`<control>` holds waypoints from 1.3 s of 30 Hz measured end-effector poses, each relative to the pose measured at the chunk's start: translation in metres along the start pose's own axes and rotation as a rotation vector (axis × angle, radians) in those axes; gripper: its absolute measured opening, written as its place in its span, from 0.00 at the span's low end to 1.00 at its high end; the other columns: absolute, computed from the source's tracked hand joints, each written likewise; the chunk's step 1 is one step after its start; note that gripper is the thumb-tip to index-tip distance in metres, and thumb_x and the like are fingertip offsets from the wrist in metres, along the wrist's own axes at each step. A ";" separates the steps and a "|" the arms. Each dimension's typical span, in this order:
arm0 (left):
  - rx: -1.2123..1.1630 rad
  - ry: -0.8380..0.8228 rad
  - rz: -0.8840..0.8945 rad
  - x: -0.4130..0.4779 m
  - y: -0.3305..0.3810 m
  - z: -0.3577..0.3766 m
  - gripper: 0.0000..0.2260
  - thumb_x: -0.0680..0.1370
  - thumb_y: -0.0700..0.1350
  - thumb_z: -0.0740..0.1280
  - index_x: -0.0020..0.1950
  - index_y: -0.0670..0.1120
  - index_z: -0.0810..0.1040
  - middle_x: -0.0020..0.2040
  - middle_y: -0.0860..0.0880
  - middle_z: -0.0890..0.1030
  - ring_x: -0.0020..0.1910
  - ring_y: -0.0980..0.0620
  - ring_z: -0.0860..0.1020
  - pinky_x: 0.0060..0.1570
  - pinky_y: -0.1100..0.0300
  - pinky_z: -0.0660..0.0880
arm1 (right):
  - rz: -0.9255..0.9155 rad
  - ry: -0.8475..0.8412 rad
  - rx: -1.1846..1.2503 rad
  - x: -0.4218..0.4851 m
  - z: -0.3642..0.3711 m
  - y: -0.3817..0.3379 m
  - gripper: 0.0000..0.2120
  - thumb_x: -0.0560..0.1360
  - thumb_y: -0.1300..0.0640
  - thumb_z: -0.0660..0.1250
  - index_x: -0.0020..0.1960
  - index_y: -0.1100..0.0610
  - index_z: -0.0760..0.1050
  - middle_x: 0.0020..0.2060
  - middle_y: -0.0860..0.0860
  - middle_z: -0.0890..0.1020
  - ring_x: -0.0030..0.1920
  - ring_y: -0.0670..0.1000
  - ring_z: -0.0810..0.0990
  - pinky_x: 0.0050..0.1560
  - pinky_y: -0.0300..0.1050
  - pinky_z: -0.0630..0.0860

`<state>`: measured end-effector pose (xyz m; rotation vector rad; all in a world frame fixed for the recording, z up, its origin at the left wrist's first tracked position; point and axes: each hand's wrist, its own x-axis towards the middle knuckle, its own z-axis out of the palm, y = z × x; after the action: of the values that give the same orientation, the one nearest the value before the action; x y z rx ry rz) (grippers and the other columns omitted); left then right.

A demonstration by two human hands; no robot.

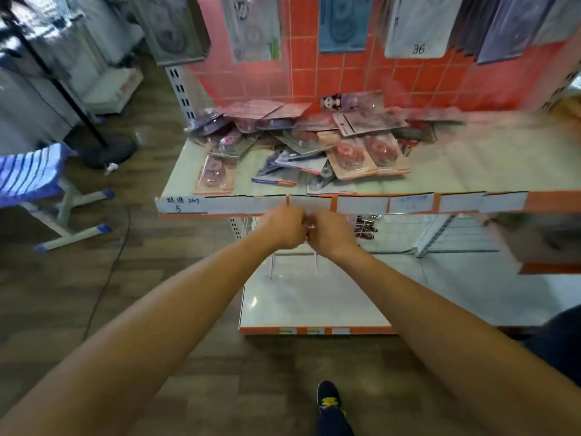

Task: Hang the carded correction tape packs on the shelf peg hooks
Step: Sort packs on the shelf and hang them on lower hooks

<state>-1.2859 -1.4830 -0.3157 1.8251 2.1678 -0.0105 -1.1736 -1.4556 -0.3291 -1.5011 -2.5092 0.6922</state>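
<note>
On the far left of the shelf's front edge a paper label (180,205) carries a handwritten "5" under a line of script too smeared to read. The other price tags along that strip are blank or blurred.

Above and behind it, the correction tape packs (314,143) lie in a loose heap on the shelf (471,165). They overlap at all angles, and none of the heap is on a hook yet. One pink pack (215,176) lies alone at the left edge of the heap. A twin-bubble pack (364,155) lies further right, and one with a panda picture (352,102) leans at the back.

I'd judge them light, with a stiff flat card and a hard, slick plastic bubble that could dent. The safest place to pinch one is the bare card near the top, by the hanging slot, keeping it flat so the slot meets the hook.

Below the shelf edge, the left hand (284,228) and right hand (330,232) meet knuckle to knuckle with fingers curled. Something small and pale shows between them. I cannot tell what it is, or whether either hand truly grips it.

Just under them two bare wire hooks (272,265) stick out.

Up right, among the packs already hanging, a pale one (416,29) reads "36".
</note>
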 end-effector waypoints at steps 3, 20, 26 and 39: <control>-0.058 0.165 -0.052 0.014 -0.002 -0.035 0.11 0.77 0.45 0.60 0.51 0.47 0.81 0.50 0.44 0.83 0.49 0.42 0.79 0.43 0.56 0.74 | -0.049 0.199 0.038 0.020 -0.029 -0.008 0.09 0.74 0.61 0.60 0.50 0.57 0.78 0.47 0.57 0.82 0.50 0.60 0.79 0.39 0.45 0.67; -0.317 0.300 -0.226 0.037 -0.008 -0.055 0.12 0.79 0.45 0.61 0.50 0.45 0.83 0.43 0.45 0.83 0.45 0.45 0.79 0.40 0.59 0.70 | -0.231 0.438 0.047 0.080 -0.032 0.005 0.09 0.77 0.55 0.64 0.50 0.55 0.81 0.48 0.52 0.79 0.52 0.55 0.74 0.44 0.46 0.68; -1.121 0.306 -0.465 0.024 -0.021 -0.055 0.09 0.76 0.41 0.61 0.39 0.41 0.77 0.44 0.39 0.82 0.45 0.41 0.82 0.54 0.47 0.79 | -0.317 0.553 0.317 0.060 -0.033 0.003 0.06 0.74 0.60 0.67 0.47 0.59 0.83 0.43 0.52 0.82 0.43 0.54 0.79 0.39 0.46 0.74; -1.659 0.193 -0.593 -0.038 -0.022 -0.044 0.04 0.77 0.33 0.67 0.44 0.40 0.74 0.42 0.43 0.78 0.39 0.51 0.78 0.31 0.63 0.80 | -0.386 0.419 0.466 -0.011 -0.020 -0.007 0.15 0.65 0.68 0.57 0.41 0.62 0.82 0.42 0.55 0.82 0.44 0.55 0.80 0.47 0.47 0.78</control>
<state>-1.3120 -1.5145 -0.2694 0.2321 1.5971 1.3573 -1.1667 -1.4616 -0.3070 -0.8621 -2.0445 0.7350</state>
